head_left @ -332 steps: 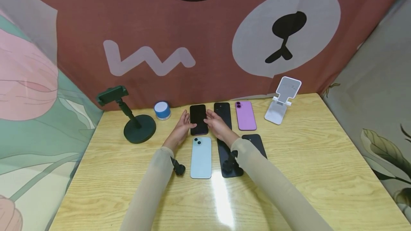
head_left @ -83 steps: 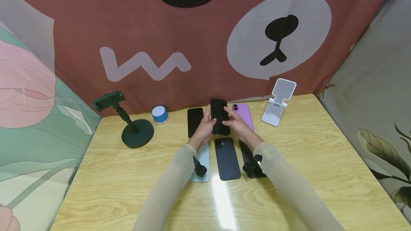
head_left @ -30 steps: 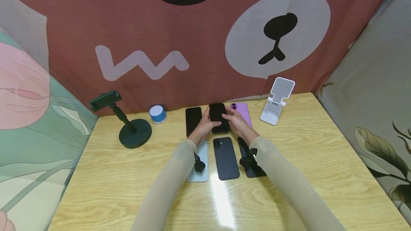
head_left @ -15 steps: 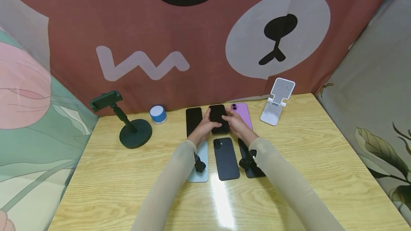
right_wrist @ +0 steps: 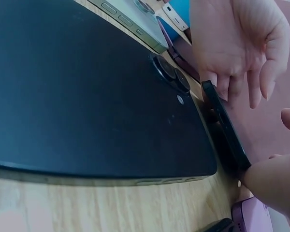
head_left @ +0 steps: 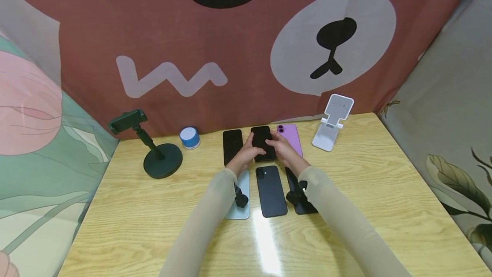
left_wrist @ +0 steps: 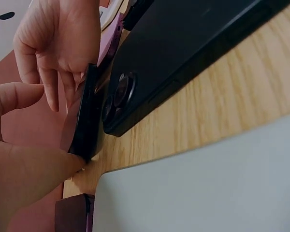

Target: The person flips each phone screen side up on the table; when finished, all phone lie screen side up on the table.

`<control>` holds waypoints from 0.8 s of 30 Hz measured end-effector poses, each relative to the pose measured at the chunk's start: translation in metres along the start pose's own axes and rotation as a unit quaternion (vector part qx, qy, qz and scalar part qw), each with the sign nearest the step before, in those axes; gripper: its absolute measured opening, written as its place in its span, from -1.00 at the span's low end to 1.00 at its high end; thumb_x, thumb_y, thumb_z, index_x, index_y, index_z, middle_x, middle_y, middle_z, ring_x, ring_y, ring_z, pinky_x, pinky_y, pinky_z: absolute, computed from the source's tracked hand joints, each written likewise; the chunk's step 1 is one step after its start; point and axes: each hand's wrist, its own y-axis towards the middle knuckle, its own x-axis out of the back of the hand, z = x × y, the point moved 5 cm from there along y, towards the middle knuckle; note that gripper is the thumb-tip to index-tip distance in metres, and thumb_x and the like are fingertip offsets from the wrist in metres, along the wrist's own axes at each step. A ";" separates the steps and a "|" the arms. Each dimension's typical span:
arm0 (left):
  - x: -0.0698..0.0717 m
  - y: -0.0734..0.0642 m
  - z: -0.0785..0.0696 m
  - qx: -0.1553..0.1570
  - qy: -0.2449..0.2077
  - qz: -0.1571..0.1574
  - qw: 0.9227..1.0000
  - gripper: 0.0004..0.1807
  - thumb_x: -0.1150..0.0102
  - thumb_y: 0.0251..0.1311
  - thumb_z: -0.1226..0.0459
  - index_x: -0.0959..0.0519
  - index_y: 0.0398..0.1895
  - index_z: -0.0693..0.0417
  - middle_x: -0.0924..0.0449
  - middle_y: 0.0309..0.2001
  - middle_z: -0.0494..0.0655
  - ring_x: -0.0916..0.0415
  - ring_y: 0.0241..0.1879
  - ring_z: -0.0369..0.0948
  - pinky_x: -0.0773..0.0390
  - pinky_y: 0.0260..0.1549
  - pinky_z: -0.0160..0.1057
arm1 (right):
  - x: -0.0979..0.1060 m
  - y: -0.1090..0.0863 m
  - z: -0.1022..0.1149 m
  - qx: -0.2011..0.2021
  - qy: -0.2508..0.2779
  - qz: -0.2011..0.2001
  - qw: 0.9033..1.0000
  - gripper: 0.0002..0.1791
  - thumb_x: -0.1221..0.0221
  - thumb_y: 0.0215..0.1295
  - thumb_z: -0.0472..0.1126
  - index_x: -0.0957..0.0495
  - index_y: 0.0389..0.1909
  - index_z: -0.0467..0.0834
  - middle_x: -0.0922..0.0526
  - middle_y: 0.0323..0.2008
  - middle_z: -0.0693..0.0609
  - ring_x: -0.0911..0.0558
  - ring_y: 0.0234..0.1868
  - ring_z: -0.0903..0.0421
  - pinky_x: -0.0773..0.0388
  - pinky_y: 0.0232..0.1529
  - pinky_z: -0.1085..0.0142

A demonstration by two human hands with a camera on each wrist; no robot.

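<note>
Both hands are at a black smartphone (head_left: pixel 261 134), screen up, in the middle of the back row. My left hand (head_left: pixel 245 156) holds its left edge, thumb over the screen's lower part. At the opposite edge, my right hand (head_left: pixel 283 148) holds it with the thumb on the glass. The wrist views show this phone edge-on, tilted, close over the table. Left of it lies another phone (head_left: pixel 232 142) with a dark screen; right of it, a purple phone (head_left: pixel 293 138), back up. In front are a dark phone (head_left: pixel 272 193), a light blue one (head_left: pixel 238 213) and another dark one (head_left: pixel 305 207), the last two partly hidden by the wrists.
A dark green phone stand (head_left: pixel 163 161) with a round base stands at the left, beside a small blue and white cylinder (head_left: pixel 190 137). At the back right is a white folding phone stand (head_left: pixel 332 125). A printed cloth (head_left: pixel 173 33) hangs along the table's back edge.
Earlier both hands were at the back-left phone, and the back-middle phone lay camera side up. Now that middle phone is screen up in both hands, slightly lower than a few seconds ago.
</note>
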 end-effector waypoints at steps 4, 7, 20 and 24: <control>0.000 -0.001 0.003 -0.002 -0.004 -0.002 1.000 0.05 -0.13 0.16 0.39 0.35 0.51 -0.22 0.46 0.50 -0.03 0.44 0.46 -0.06 0.10 0.34 0.15 | 0.000 0.000 -0.001 0.000 -0.005 -0.001 1.000 -0.28 0.06 0.37 -0.37 0.17 0.46 -0.31 0.24 0.48 -0.19 0.26 0.47 -0.05 0.33 0.42 0.09; 0.000 -0.001 0.006 -0.005 -0.006 -0.007 1.000 0.04 -0.14 0.15 0.38 0.34 0.51 -0.19 0.42 0.51 0.01 0.41 0.47 -0.07 0.10 0.34 0.13 | 0.001 0.000 -0.002 0.000 -0.003 -0.003 1.000 -0.28 0.06 0.37 -0.37 0.17 0.46 -0.32 0.24 0.48 -0.19 0.25 0.47 -0.05 0.32 0.42 0.10; 0.001 0.002 0.004 -0.006 -0.029 -0.016 0.999 0.04 -0.15 0.09 0.43 0.28 0.52 -0.07 0.39 0.51 0.04 0.38 0.47 -0.07 0.11 0.36 0.02 | 0.001 0.002 -0.004 0.009 0.018 -0.002 1.000 -0.29 0.07 0.34 -0.41 0.16 0.44 -0.37 0.24 0.47 -0.24 0.26 0.47 -0.06 0.31 0.42 0.13; 0.002 0.003 0.004 -0.006 -0.029 -0.018 0.999 0.04 -0.15 0.08 0.43 0.28 0.52 -0.04 0.38 0.51 0.06 0.36 0.46 -0.07 0.11 0.37 -0.01 | 0.000 0.002 -0.004 0.010 0.021 0.000 1.000 -0.28 0.06 0.34 -0.41 0.16 0.44 -0.38 0.24 0.47 -0.23 0.26 0.47 -0.05 0.31 0.42 0.15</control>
